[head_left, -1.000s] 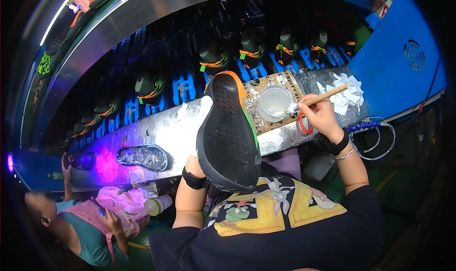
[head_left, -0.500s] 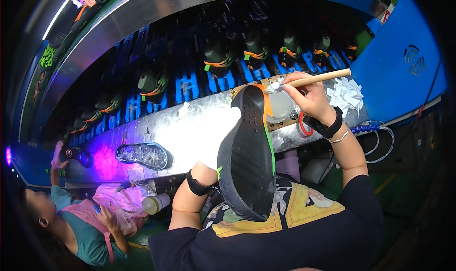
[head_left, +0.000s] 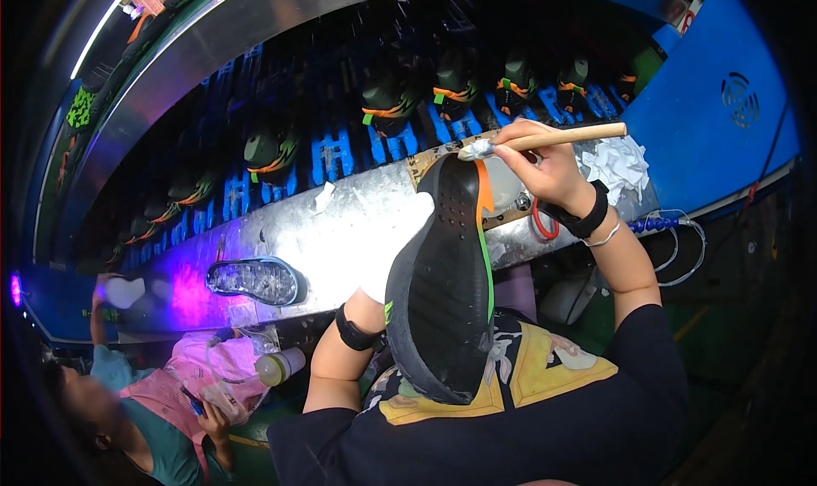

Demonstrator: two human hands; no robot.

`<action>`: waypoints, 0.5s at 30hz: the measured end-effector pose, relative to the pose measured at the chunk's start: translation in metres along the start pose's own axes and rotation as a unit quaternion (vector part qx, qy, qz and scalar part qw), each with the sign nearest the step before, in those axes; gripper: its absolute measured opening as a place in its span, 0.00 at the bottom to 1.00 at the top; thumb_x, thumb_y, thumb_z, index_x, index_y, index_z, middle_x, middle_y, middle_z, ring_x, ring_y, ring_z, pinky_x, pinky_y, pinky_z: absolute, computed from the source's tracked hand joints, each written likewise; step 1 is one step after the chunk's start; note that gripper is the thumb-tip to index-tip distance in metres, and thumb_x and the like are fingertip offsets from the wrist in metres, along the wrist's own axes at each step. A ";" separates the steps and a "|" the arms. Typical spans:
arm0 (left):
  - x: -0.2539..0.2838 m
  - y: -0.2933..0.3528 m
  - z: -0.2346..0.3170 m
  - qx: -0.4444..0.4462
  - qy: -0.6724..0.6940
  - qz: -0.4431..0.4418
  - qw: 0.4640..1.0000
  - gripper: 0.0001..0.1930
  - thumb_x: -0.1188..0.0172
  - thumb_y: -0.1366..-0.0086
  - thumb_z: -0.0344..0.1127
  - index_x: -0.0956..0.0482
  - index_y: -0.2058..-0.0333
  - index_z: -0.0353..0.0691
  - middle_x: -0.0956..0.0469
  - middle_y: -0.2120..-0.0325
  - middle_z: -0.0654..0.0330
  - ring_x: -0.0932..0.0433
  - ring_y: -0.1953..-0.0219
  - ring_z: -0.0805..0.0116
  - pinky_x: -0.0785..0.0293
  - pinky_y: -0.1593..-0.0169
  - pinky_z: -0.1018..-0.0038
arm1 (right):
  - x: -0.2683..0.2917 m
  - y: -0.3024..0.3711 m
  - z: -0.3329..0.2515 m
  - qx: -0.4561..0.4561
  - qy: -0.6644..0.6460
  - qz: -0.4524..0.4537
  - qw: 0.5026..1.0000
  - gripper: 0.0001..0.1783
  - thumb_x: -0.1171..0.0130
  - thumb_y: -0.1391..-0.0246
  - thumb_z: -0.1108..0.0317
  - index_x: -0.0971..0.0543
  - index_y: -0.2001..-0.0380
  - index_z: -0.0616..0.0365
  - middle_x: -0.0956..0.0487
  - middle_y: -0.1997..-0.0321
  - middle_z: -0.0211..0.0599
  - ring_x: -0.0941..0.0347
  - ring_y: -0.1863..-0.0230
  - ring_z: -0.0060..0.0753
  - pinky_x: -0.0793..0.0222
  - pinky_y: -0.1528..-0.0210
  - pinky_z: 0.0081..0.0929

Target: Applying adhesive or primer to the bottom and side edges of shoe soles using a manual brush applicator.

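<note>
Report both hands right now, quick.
Left hand: holding the long black shoe bottom with orange and green edging; most fingers hidden.
Right hand: closed around the pale wooden-handled brush with whitish bristles.

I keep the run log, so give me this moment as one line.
left hand: holds black shoe | right hand: grips wooden-handled brush | bristles: at shoe's perforated end | bench: blue-rimmed sole

left of the held shoe (head_left: 438, 290), the metal bench (head_left: 281, 231) is leaving a free lane up to a loose sole (head_left: 255, 280), with the left forearm (head_left: 332, 367) closing the near side. at the shoe's top end, the right hand (head_left: 540, 158) and brush (head_left: 579, 135) are barring the way. to its right, a pale bowl (head_left: 504, 184), a red ring (head_left: 538, 222) and crumpled white paper (head_left: 617, 167) are crowding the surface; beyond it, shoes on blue supports (head_left: 330, 154) are standing as a barrier.
</note>
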State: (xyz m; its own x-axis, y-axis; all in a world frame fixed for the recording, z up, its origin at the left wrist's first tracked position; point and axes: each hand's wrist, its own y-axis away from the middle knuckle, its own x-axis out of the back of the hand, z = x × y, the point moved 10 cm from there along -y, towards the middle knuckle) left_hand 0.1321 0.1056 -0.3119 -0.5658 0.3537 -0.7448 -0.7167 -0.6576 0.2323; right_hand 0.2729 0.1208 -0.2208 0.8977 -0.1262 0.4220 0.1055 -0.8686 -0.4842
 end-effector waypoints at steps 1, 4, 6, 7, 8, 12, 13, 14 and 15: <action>0.002 0.003 0.003 0.002 -0.003 0.002 1.000 0.23 0.47 0.45 0.46 0.32 0.57 0.34 0.26 0.66 0.53 0.25 0.69 0.65 0.27 0.64 0.74 | 0.003 0.003 0.001 0.023 0.017 0.015 0.999 0.03 0.46 0.56 0.77 0.26 0.74 0.63 0.28 0.76 0.31 0.36 0.77 0.17 0.42 0.77 0.14; 0.002 0.007 0.000 0.007 -0.011 0.006 1.000 0.22 0.47 0.45 0.45 0.32 0.57 0.34 0.26 0.66 0.54 0.25 0.69 0.66 0.27 0.64 0.75 | 0.006 0.010 0.006 0.014 0.037 0.016 0.999 0.03 0.46 0.56 0.76 0.27 0.74 0.63 0.28 0.76 0.32 0.36 0.77 0.19 0.42 0.76 0.14; 0.003 0.004 0.003 0.010 -0.016 0.010 1.000 0.22 0.47 0.45 0.45 0.31 0.58 0.34 0.26 0.66 0.54 0.25 0.69 0.66 0.27 0.65 0.75 | 0.004 0.013 0.008 -0.019 0.035 0.005 0.999 0.03 0.46 0.56 0.76 0.27 0.74 0.63 0.28 0.76 0.32 0.36 0.77 0.19 0.42 0.76 0.14; 0.003 0.005 0.003 0.011 -0.018 0.013 1.000 0.21 0.47 0.45 0.45 0.31 0.58 0.34 0.26 0.67 0.54 0.25 0.70 0.67 0.27 0.65 0.76 | 0.003 0.015 0.006 -0.019 0.034 0.004 0.999 0.03 0.46 0.56 0.76 0.27 0.74 0.63 0.28 0.76 0.32 0.36 0.77 0.19 0.42 0.76 0.14; 0.003 0.005 0.004 0.012 -0.021 0.016 1.000 0.21 0.47 0.44 0.45 0.31 0.58 0.35 0.26 0.67 0.55 0.25 0.70 0.67 0.27 0.65 0.76 | -0.002 0.016 0.007 -0.031 0.027 -0.016 0.999 0.03 0.46 0.56 0.76 0.26 0.74 0.63 0.28 0.76 0.31 0.36 0.77 0.18 0.42 0.76 0.15; 0.001 0.003 0.004 0.013 -0.051 0.028 0.998 0.21 0.46 0.44 0.46 0.30 0.58 0.35 0.25 0.68 0.56 0.25 0.71 0.70 0.27 0.66 0.78 | -0.009 0.025 0.005 -0.048 -0.005 -0.051 0.997 0.04 0.45 0.57 0.75 0.26 0.75 0.63 0.28 0.76 0.31 0.36 0.77 0.17 0.43 0.76 0.14; 0.002 0.004 0.005 0.009 -0.074 0.040 0.996 0.22 0.45 0.45 0.47 0.30 0.58 0.36 0.25 0.69 0.58 0.25 0.71 0.73 0.28 0.67 0.80 | -0.010 0.026 0.006 -0.074 -0.005 -0.067 0.995 0.03 0.45 0.56 0.75 0.26 0.75 0.63 0.28 0.75 0.30 0.36 0.76 0.16 0.42 0.75 0.13; 0.002 0.003 0.005 0.009 -0.074 0.039 0.996 0.22 0.45 0.45 0.47 0.30 0.58 0.36 0.25 0.69 0.58 0.25 0.71 0.73 0.28 0.67 0.80 | -0.009 0.025 0.003 -0.075 -0.005 -0.066 0.995 0.03 0.45 0.56 0.75 0.26 0.75 0.63 0.28 0.75 0.30 0.36 0.76 0.16 0.42 0.75 0.13; -0.001 0.003 0.005 0.009 -0.067 0.029 0.997 0.21 0.45 0.44 0.47 0.30 0.58 0.36 0.25 0.69 0.58 0.25 0.70 0.73 0.28 0.67 0.80 | -0.008 0.025 0.006 -0.111 -0.050 -0.057 0.991 0.04 0.45 0.56 0.75 0.26 0.74 0.63 0.28 0.75 0.29 0.36 0.75 0.15 0.42 0.74 0.13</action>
State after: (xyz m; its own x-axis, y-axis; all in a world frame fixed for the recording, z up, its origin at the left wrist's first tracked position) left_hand 0.1283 0.1065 -0.3077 -0.6556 0.4014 -0.6396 -0.6873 -0.6680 0.2852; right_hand 0.2711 0.1024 -0.2407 0.9245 0.0171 0.3808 0.1215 -0.9601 -0.2519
